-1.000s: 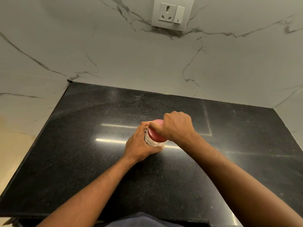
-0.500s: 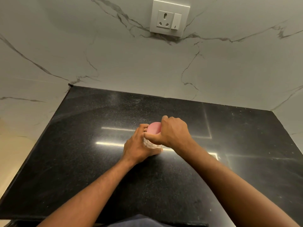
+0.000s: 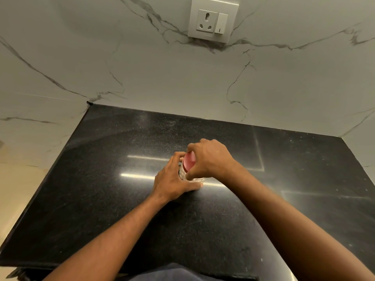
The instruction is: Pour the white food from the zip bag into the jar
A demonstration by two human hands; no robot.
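Note:
A small clear jar (image 3: 183, 175) with white contents stands in the middle of the black counter (image 3: 113, 199). Its red lid (image 3: 188, 162) sits on top. My left hand (image 3: 172, 181) wraps around the jar's left side and holds it on the counter. My right hand (image 3: 211, 159) comes over from the right, fingers closed around the lid's rim. Most of the jar is hidden behind my hands. No zip bag is in view.
The polished counter meets a white marble wall at the back and right. A wall socket with a switch (image 3: 212, 22) is high on the back wall. The counter's left edge (image 3: 40, 189) drops off to a beige floor.
My right hand has turned on the red lid, its grip shifting round the rim. The left hand stays on the jar. The view has tilted up slightly.

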